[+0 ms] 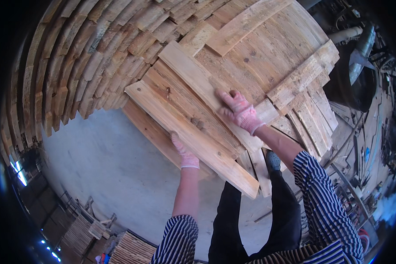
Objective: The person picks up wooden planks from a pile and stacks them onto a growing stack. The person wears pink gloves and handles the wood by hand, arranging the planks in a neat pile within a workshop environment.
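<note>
My left hand [185, 152], in a pink-and-white knit glove, grips the lower left edge of a long pale wooden board [193, 138]. The board slants across the front of a wood stack; the fingers are hidden beneath it. A matching glove covers my right hand [240, 111], which lies with fingers apart on another board [198, 79] on top of the stack. Between these two boards shows a rougher, knotty plank [185, 108]. Below the held board, a further plank [149, 130] sticks out over the floor.
A tall wall of stacked boards [92, 53] rises at the far left. Short planks [301, 77] lie crosswise on the stack's right side. Grey concrete floor [101, 154] spreads at the left. A dark round container [352, 79] and scrap wood stand at the right.
</note>
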`<control>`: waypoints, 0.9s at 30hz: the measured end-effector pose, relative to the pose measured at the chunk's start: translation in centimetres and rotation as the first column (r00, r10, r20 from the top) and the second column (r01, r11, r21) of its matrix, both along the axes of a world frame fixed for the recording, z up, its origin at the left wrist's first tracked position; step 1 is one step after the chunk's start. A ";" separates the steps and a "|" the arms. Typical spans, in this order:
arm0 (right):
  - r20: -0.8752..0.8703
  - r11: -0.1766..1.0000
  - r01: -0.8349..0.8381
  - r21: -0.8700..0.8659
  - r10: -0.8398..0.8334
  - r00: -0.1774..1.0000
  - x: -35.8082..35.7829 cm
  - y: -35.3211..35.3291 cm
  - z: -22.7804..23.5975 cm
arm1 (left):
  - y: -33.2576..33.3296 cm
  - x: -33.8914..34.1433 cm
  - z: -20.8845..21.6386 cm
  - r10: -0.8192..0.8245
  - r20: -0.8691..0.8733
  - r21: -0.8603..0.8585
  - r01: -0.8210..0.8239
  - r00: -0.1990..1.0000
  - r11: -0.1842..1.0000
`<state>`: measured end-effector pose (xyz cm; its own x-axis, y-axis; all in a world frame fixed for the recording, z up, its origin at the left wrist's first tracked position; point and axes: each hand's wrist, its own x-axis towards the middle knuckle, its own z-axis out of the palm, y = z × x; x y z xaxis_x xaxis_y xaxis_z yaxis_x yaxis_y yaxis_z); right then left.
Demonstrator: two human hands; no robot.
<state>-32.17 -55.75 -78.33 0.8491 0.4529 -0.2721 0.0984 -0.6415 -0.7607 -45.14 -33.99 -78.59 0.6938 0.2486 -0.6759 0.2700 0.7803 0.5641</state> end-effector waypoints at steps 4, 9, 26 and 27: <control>-0.071 0.976 0.103 0.191 -0.091 0.993 1.6 -1.0 -0.8 | 0.6 -0.2 0.1 0.098 -0.140 0.168 -0.074 0.985 0.983; 0.089 0.971 0.127 0.201 -0.147 0.985 2.3 -4.6 -3.5 | -0.1 0.3 0.0 0.070 0.010 0.132 -0.070 0.998 0.989; -0.457 0.966 -0.091 0.240 0.195 0.868 -8.1 -1.2 6.2 | -3.1 -0.7 5.6 -0.173 -0.266 0.282 0.248 0.948 0.927; -0.582 0.940 -0.004 0.342 0.216 0.784 -9.2 -1.9 8.8 | -4.2 -0.5 6.9 -0.266 -0.294 0.357 0.364 0.918 0.860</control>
<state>-41.34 -57.64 -69.50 0.4947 0.6808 -0.5402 -0.3922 -0.3798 -0.8378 -45.69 -38.23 -71.69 0.6206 0.3231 -0.7144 0.6207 0.3542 0.6994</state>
